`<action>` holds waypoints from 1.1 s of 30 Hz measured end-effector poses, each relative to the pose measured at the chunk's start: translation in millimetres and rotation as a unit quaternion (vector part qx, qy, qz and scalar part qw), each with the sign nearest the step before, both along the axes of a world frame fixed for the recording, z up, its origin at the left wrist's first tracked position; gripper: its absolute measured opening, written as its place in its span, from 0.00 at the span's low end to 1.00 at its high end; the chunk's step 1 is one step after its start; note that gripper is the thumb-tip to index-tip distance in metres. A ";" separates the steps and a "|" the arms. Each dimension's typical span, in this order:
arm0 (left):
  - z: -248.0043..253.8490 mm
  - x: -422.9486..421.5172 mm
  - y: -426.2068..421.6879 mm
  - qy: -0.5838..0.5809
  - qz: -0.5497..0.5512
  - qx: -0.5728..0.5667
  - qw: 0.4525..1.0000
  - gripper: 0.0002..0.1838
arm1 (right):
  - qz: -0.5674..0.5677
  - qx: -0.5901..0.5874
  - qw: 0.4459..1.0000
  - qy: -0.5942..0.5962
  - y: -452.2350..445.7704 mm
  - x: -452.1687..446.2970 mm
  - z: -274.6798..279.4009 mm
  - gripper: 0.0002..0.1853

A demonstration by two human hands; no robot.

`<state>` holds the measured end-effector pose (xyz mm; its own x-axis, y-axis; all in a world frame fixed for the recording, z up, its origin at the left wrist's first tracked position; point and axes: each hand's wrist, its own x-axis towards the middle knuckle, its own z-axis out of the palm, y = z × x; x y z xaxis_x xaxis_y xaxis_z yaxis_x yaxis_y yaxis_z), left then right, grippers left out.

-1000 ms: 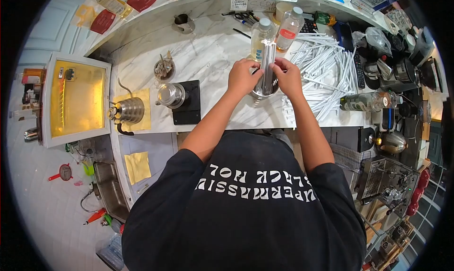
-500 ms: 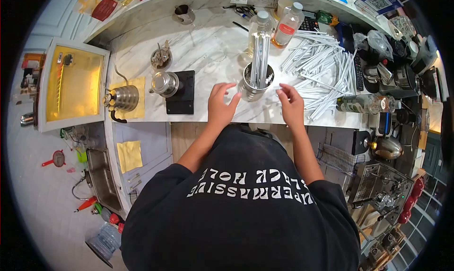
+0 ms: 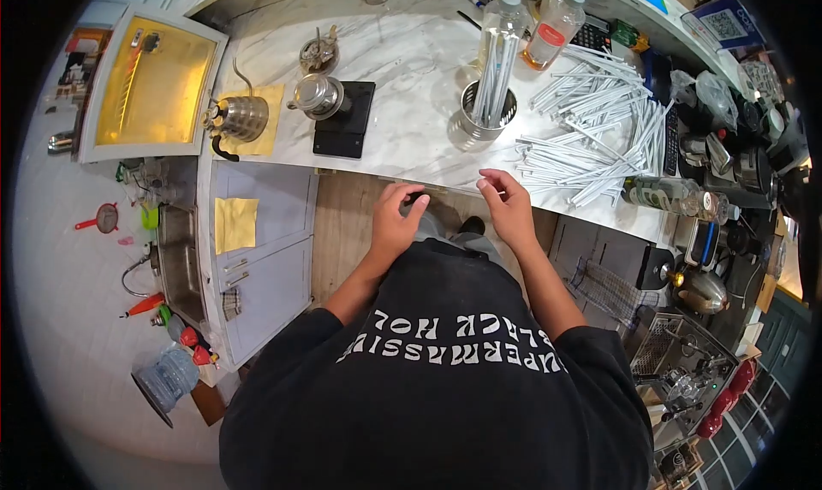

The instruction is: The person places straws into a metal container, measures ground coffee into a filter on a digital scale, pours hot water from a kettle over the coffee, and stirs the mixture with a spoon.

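My left hand (image 3: 396,224) hangs in front of the counter's edge with its fingers curved and apart, holding nothing. At the counter's front edge, my right hand (image 3: 507,202) is also empty, its thumb and fingers slightly parted. Beyond both hands stands a metal perforated cup (image 3: 486,129) on the marble counter (image 3: 411,105). Several wrapped white straws (image 3: 494,83) stand upright in it, leaning slightly right. To the right of the cup lies a loose pile of white straws (image 3: 591,130).
Two bottles (image 3: 505,19) (image 3: 555,32) stand behind the cup. Left on the counter are a black scale (image 3: 344,130), a metal-topped glass vessel (image 3: 318,96), a kettle (image 3: 240,118) on a yellow cloth, and a small bowl (image 3: 318,55). A lying bottle (image 3: 664,196) is at the right.
Both hands have let go of the straws in the cup and drawn back toward my body, past the counter's front edge. The camera view has shifted too.
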<state>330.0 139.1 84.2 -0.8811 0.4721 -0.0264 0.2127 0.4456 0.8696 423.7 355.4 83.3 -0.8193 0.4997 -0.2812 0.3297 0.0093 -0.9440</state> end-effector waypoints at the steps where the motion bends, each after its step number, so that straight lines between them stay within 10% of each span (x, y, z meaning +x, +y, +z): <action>1: -5.5 -1.7 -5.2 0.019 0.024 0.012 0.999 0.11 | 0.006 0.002 1.000 0.010 -3.8 -5.5 5.5 0.15; 20: 26.2 -210.3 -147.7 0.079 0.089 0.034 0.992 0.13 | 0.208 0.456 0.859 0.100 -141.2 -276.7 81.9 0.37; 33: 17.5 -272.2 -160.9 0.036 -0.013 0.058 0.998 0.15 | 0.131 0.393 0.905 0.094 -155.5 -289.8 74.2 0.35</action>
<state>57.9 -21.8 101.7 -0.8662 0.4909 0.0930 0.2874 0.3373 0.8964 133.8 199.8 157.5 -0.9349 0.2669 0.2339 0.0530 0.7567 -0.6516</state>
